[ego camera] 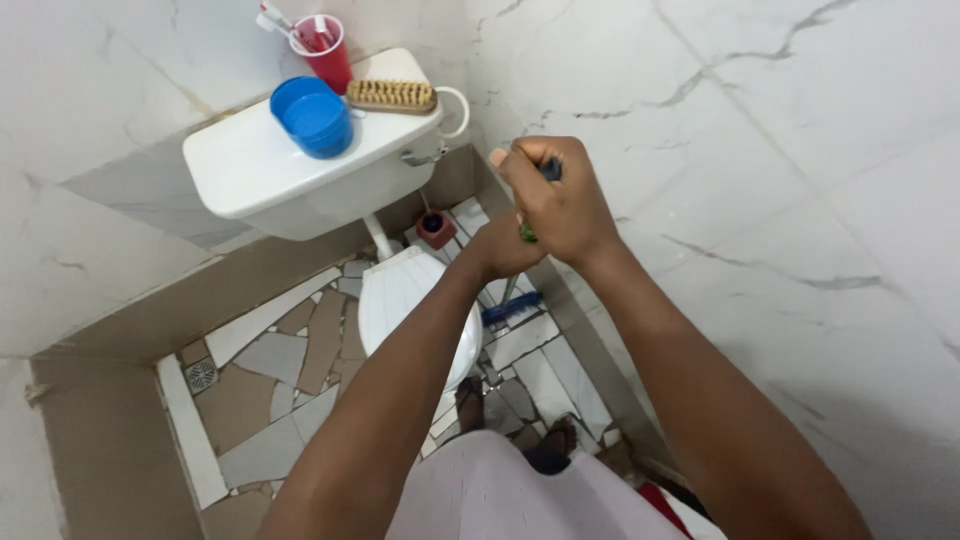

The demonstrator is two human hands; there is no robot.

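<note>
Gripping the long handle point(549, 170) of a blue-headed floor brush point(511, 308), the right hand point(560, 200) is closed at the top and the left hand point(503, 247) closed just below. The brush head rests on the tiled floor point(270, 400) between the toilet point(400, 300) and the wall; the scrubbing step appears in hand, and the next stroke calls for downward pressure along the wall base.

White marble-look tiles with grey veins cover the walls point(780, 150), with a beige band along the bottom. The floor point(290, 370) is a patchwork of broken tile pieces in grey, tan and white, with a small round drain point(201, 375) near the left corner. A white toilet point(400, 300) stands against the back wall, lid down, its cistern point(250, 170) above. The light is even and bright.
</note>
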